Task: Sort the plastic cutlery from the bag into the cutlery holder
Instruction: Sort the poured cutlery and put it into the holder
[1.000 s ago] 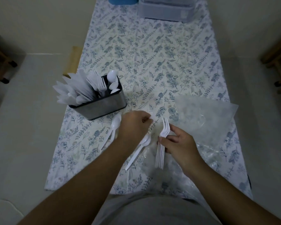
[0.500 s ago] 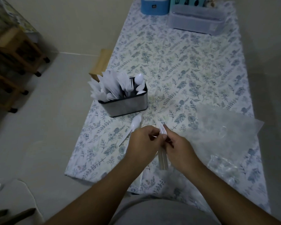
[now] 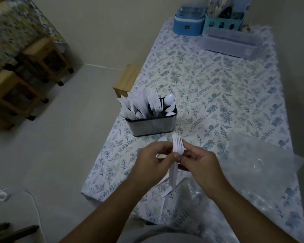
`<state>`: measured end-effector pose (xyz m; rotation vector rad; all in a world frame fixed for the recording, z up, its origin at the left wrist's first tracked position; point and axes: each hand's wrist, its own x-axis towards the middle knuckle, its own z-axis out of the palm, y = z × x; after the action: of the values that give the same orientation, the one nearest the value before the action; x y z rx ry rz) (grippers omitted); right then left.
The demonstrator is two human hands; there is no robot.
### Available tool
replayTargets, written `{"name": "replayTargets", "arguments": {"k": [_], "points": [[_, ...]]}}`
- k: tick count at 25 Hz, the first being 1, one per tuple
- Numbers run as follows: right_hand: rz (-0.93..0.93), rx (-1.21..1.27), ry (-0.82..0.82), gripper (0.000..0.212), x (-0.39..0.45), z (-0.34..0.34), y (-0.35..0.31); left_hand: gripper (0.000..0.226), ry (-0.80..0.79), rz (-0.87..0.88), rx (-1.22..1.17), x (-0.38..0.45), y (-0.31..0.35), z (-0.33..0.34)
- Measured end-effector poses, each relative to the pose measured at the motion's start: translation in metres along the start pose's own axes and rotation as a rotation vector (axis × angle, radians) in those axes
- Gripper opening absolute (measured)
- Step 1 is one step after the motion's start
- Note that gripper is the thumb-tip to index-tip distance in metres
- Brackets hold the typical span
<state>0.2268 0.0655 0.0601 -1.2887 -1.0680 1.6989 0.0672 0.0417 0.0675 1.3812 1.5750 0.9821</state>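
Observation:
A stack of white plastic forks (image 3: 177, 146) stands upright between both hands, tines up. My left hand (image 3: 152, 162) pinches it from the left and my right hand (image 3: 198, 163) grips it from the right. Just beyond, the grey metal cutlery holder (image 3: 151, 126) sits on the floral tablecloth, filled with white knives at its left, forks in the middle and spoons at its right. The clear plastic bag (image 3: 263, 165) lies crumpled to the right of my hands. A white spoon (image 3: 162, 139) peeks out behind my left hand.
At the table's far end stand a blue box (image 3: 188, 23), a teal caddy (image 3: 225, 20) and a clear lidded container (image 3: 230, 42). A small wooden stool (image 3: 126, 79) is left of the table. Wooden carts (image 3: 25, 81) stand on the floor far left.
My left hand came off the table and joined the right on the fork stack, which now stands higher and upright. The camera view has swung left.

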Motion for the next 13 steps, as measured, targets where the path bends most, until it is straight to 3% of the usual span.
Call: {"name": "replayTargets", "arguments": {"k": [4,7,13], "points": [[-0.176,-0.192,0.026,0.042,0.037,0.023,-0.052,0.019,0.011,0.152,0.062,0.045,0.028,-0.037],[-0.34,-0.329,0.054,0.038,0.07,0.04,-0.089,0.021,0.157,0.247,0.094,0.081,0.044,-0.063],[-0.448,-0.504,0.078,0.033,0.105,0.058,-0.098,0.021,0.237,0.223,0.091,0.109,0.031,-0.073]]}}
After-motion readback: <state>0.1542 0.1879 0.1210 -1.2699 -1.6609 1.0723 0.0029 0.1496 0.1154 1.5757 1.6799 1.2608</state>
